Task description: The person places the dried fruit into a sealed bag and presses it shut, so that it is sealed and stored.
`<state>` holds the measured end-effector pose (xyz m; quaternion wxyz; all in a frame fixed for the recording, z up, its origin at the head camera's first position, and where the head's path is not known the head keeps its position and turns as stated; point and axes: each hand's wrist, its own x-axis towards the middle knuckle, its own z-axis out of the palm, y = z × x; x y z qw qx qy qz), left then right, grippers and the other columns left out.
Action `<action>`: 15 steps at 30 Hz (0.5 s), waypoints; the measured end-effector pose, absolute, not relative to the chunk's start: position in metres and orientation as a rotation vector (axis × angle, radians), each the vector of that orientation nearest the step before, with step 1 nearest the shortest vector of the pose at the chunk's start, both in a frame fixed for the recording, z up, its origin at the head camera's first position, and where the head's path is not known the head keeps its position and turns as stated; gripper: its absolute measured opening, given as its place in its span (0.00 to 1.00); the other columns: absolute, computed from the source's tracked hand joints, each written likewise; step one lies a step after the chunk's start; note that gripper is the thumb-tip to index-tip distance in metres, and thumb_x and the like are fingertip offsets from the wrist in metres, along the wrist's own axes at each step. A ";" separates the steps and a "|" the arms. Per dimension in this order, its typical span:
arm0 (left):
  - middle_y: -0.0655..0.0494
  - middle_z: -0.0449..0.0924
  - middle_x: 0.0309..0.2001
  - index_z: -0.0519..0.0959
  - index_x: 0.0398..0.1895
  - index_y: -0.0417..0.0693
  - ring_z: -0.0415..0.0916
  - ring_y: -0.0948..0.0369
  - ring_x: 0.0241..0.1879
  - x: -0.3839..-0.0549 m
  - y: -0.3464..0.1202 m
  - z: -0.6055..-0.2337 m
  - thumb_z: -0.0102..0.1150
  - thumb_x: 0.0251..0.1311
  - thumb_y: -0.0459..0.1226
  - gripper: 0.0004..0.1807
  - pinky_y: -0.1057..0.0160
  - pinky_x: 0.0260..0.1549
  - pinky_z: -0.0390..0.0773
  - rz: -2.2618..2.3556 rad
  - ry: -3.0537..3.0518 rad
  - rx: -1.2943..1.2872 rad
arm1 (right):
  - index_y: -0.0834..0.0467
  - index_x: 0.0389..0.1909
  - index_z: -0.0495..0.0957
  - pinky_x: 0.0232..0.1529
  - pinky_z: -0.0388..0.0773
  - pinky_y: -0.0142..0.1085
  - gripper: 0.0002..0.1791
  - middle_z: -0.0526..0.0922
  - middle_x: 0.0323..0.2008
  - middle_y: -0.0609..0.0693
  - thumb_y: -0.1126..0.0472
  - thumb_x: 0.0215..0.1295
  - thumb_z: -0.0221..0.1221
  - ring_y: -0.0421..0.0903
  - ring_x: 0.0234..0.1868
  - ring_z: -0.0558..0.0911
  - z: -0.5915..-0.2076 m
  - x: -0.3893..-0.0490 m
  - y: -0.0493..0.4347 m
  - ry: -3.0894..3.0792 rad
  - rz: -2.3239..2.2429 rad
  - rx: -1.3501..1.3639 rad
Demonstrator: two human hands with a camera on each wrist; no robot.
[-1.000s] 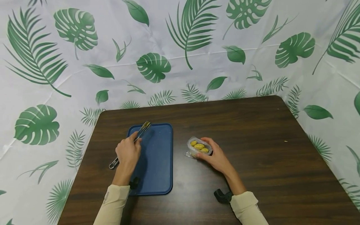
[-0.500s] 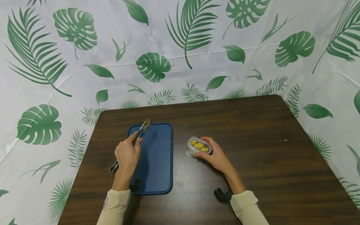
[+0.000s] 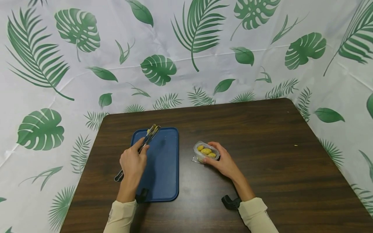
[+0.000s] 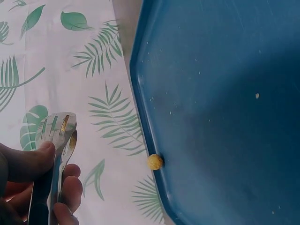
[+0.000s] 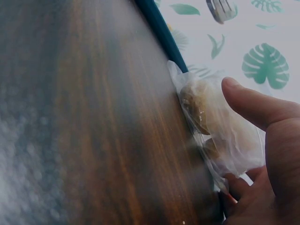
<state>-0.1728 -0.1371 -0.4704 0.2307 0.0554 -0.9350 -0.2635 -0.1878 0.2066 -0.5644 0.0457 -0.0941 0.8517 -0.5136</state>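
My left hand (image 3: 133, 161) grips metal tongs (image 3: 151, 134), held over the far left part of a blue tray (image 3: 163, 168). In the left wrist view, the slotted tips of the tongs stand near each other with thumb and fingers round the handles. A round yellow piece (image 4: 155, 161) sits at the tray's rim, apart from the tongs; from the head it shows partly hidden behind their tips. My right hand (image 3: 225, 163) holds a small clear plastic container (image 5: 234, 131) on the table, thumb on one side and fingers on the other. Several yellow pieces (image 3: 206, 151) lie inside it.
The dark wooden table (image 3: 262, 136) runs back to a leaf-printed cloth (image 3: 180, 38). A small pale crumb (image 3: 296, 145) lies on the table at the right. Crumbs (image 4: 257, 95) dot the tray. Black wrist mounts (image 3: 231, 202) stick out from the wrists.
My left hand has lifted and turned the tongs a little, their tips shifting right. A yellow piece now shows left of the tips; earlier yellow showed between them. My right hand stays still.
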 end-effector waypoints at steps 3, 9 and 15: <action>0.38 0.90 0.39 0.86 0.58 0.50 0.84 0.35 0.29 -0.172 -0.134 -0.470 0.70 0.63 0.43 0.20 0.37 0.27 0.77 -0.738 -2.563 0.133 | 0.47 0.72 0.68 0.63 0.67 0.59 0.40 0.74 0.69 0.54 0.43 0.61 0.72 0.56 0.64 0.74 -0.564 -0.188 0.207 2.602 -1.573 -0.286; 0.39 0.90 0.33 0.86 0.58 0.50 0.78 0.43 0.20 -0.170 -0.129 -0.470 0.70 0.63 0.43 0.20 0.45 0.21 0.72 -0.738 -2.568 0.122 | 0.46 0.72 0.67 0.65 0.66 0.63 0.40 0.73 0.70 0.54 0.42 0.61 0.72 0.58 0.67 0.72 -0.564 -0.188 0.207 2.604 -1.553 -0.271; 0.41 0.90 0.33 0.86 0.58 0.49 0.74 0.49 0.18 -0.167 -0.125 -0.471 0.71 0.62 0.42 0.20 0.53 0.19 0.67 -0.754 -2.594 0.092 | 0.47 0.72 0.68 0.65 0.66 0.62 0.40 0.73 0.70 0.54 0.42 0.61 0.72 0.58 0.67 0.72 -0.564 -0.187 0.206 2.599 -1.560 -0.275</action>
